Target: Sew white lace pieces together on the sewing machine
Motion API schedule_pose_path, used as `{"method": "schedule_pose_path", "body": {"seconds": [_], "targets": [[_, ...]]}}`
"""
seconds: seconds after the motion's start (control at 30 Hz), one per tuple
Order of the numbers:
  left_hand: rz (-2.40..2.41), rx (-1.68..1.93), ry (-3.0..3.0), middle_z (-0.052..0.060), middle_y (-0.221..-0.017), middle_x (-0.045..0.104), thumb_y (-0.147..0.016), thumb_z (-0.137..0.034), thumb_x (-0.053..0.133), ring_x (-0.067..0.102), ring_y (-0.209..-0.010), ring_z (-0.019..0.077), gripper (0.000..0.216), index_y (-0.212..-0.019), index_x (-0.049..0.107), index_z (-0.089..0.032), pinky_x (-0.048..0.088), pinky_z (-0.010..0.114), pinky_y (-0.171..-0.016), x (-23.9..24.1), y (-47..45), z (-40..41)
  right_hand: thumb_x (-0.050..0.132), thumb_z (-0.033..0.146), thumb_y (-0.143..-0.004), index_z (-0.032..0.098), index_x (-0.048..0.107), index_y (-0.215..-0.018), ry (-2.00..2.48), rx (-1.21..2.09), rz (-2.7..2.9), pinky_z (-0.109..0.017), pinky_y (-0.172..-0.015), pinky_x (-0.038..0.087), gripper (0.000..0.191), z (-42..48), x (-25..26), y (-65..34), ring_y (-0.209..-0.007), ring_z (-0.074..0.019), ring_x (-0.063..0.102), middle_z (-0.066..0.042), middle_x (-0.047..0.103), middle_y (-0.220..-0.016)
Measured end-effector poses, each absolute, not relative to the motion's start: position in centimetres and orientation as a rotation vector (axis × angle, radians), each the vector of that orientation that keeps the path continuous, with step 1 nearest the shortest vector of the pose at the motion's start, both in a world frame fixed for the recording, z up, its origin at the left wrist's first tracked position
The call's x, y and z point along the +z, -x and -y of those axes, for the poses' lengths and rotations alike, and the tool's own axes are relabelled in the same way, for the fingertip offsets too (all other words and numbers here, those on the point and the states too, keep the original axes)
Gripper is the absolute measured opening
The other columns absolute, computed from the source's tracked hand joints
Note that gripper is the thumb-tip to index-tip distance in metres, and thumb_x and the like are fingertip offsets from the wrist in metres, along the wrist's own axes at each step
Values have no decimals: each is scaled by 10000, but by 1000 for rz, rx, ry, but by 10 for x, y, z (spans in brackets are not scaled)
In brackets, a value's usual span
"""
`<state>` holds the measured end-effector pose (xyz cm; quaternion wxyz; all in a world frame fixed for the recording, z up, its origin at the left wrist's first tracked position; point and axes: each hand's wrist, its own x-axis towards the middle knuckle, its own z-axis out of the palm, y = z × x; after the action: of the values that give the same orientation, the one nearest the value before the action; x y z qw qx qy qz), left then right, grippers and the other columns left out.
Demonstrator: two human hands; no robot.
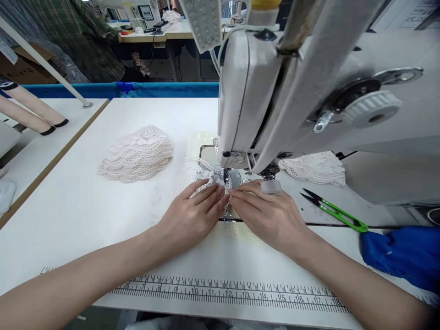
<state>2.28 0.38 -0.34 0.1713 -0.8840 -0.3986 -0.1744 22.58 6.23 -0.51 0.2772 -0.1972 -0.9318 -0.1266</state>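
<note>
A white lace piece (pixel 209 173) with a scalloped trim lies under the presser foot (pixel 227 174) of a sewing machine (pixel 254 91). My left hand (pixel 192 211) rests palm down on the lace, fingers stretched out just in front of the foot. On the other side, my right hand (pixel 270 213) has its fingertips together at the trim's right edge, close to the needle area. Its thumb is hidden, but the fingers seem to pinch the lace edge. The fingertips of both hands nearly meet.
A stack of lace pieces (pixel 139 153) lies to the left; more lace (pixel 314 167) sits behind the machine head. Green thread snips (pixel 335 208) and blue cloth (pixel 402 254) are at right. A printed ruler (pixel 220 291) runs along the front edge. Across, a person in plaid (pixel 75 36) stands.
</note>
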Motion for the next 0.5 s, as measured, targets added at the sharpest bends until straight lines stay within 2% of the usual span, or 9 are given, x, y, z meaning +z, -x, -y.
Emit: {"method": "schedule_pose_path", "body": {"seconds": [0.33,0.5], "targets": [[1142,-536,2458,119,-1125,700,-924,-133,512,667,-1063,227,247,-1125,651,-93,520,428,-989,-5,-24,-11,587,37,-835,123,703,-849,573,-324,2510,-315,-821,495,145,-65,-3,-224,-740,-166,655,-57,739,-774],[1175,-558,2471,118,-1122,702,-924,-129,510,663,-1072,235,254,-1132,652,-100,497,461,-1016,-5,-23,-15,536,19,-843,146,701,-942,647,-247,2536,-319,-805,511,230,-65,-6,-224,-817,-189,657,-55,742,-792]]}}
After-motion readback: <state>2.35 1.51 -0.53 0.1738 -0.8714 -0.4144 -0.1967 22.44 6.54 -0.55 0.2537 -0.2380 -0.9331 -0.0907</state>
